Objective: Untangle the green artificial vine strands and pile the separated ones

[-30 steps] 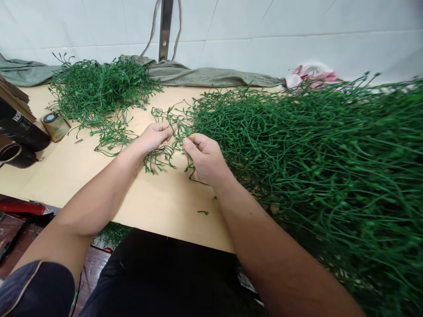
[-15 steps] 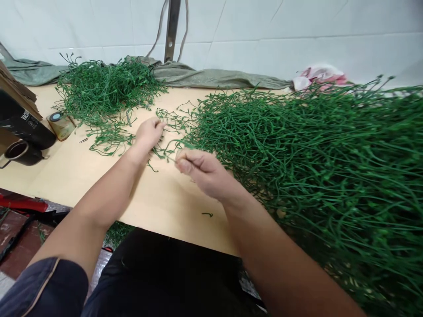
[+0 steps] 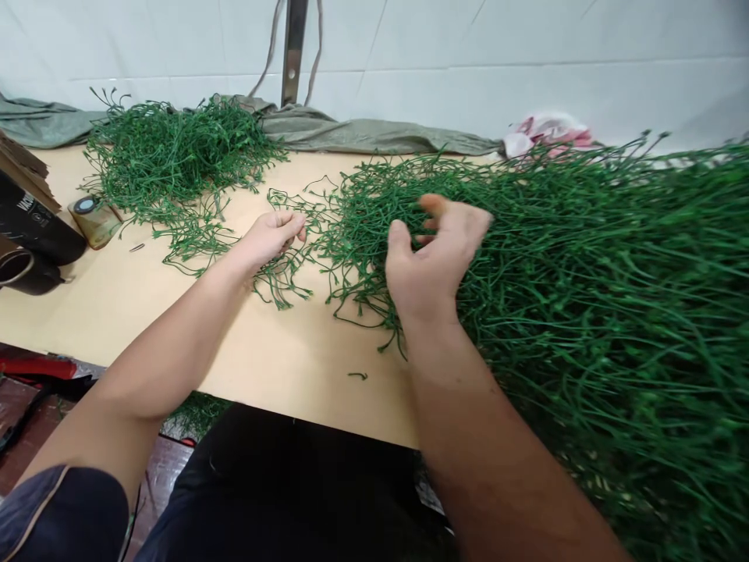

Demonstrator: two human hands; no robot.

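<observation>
Long, thin green flower stalks with small bud tips, like garlic chive stems, lie in a large heap (image 3: 573, 289) on the right. My right hand (image 3: 433, 254) hovers over the near left part of this heap, its thumb and fingers apart and nothing visible in it. My left hand (image 3: 278, 236) is closed with thumb and fingers pinched together; whatever is between them is hidden. Just below it is a small loose bunch of stalks (image 3: 284, 285) on the tan tabletop (image 3: 281, 351). A second, smaller heap (image 3: 181, 148) stands at the back left, with loose stalks (image 3: 196, 238) in front.
At the left edge are a dark mug (image 3: 26, 269), a black bottle (image 3: 44, 226) and a small jar (image 3: 94, 221). Grey-green cloth (image 3: 374, 136) runs along the wall, with a pink-and-white bag (image 3: 547, 134) farther right. One short stalk piece (image 3: 358, 376) lies near the front edge.
My right hand has moved right and up from beside my left hand to the large heap, and its fingers have opened. The left hand stays nearly in place. The view has shifted slightly.
</observation>
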